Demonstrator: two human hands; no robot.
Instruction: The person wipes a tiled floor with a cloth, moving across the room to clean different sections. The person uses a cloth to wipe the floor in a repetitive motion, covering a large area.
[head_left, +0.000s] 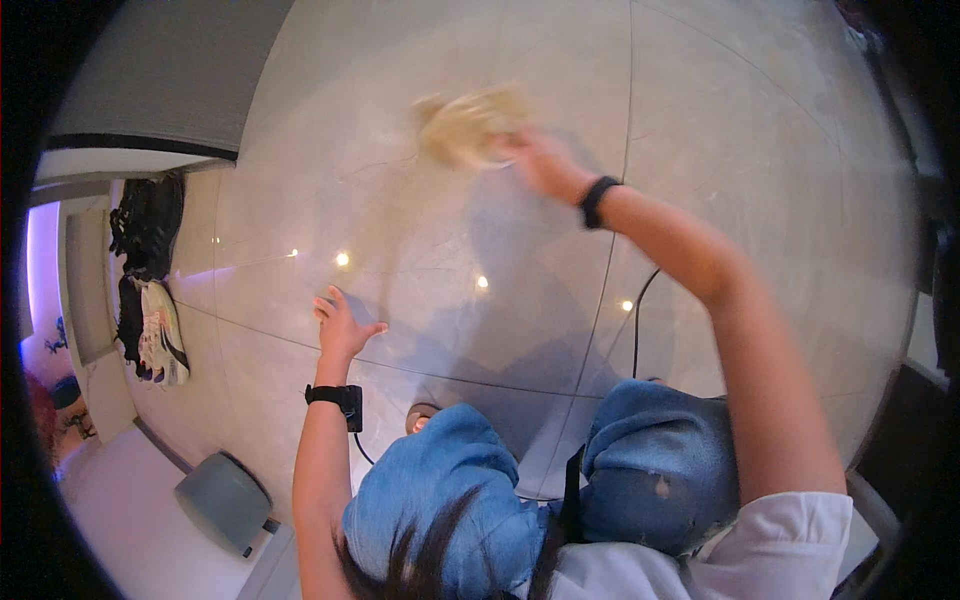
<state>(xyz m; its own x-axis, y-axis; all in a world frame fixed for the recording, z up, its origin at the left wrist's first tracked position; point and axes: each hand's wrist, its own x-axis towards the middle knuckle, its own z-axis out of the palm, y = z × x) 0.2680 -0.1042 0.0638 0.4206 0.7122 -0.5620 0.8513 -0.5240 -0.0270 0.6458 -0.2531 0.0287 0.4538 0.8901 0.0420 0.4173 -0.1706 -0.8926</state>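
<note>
My right hand (536, 154) is closed on a blurred yellowish-beige cloth (476, 124) over the tiled floor (525, 330); whether the cloth touches the tiles cannot be told. A black band circles that wrist. Lower and to the left, my left hand (345, 326) is held with fingers apart and nothing in it, over the floor. A black strap with a small dark device (352, 409) sits on the left wrist, and a cable runs from it. Both knees, in blue jeans, are bent below the hands.
Black shoes (150, 225) and a white sneaker (163, 334) stand by the left wall. A grey cabinet or panel (165, 67) fills the upper left. A grey padded object (225, 502) is at the lower left. A black cable (637, 330) lies near my right knee.
</note>
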